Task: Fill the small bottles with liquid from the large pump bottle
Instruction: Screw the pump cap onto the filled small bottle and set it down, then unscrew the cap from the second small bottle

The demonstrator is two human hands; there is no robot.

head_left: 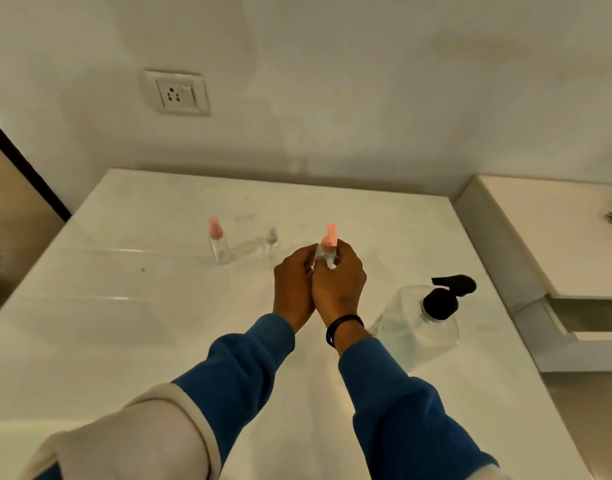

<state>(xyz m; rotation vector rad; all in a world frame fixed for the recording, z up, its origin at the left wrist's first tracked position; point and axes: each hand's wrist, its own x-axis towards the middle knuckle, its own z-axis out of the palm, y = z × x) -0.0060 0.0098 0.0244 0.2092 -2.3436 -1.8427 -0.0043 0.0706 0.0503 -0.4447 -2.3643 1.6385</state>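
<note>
Gripping small clear plastic bottle with pink spray cap (328, 249) in both hands, left hand (294, 285) and right hand (339, 282) curled round it, mid-table. I judge cap being unscrewed. Next: carry to large clear black-pump bottle (422, 323), near right; two more small bottles wait far left.

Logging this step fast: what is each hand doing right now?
Left hand: fingers curled round the small pink-topped bottle, holding it.
Right hand: gripping the same bottle.
</note>
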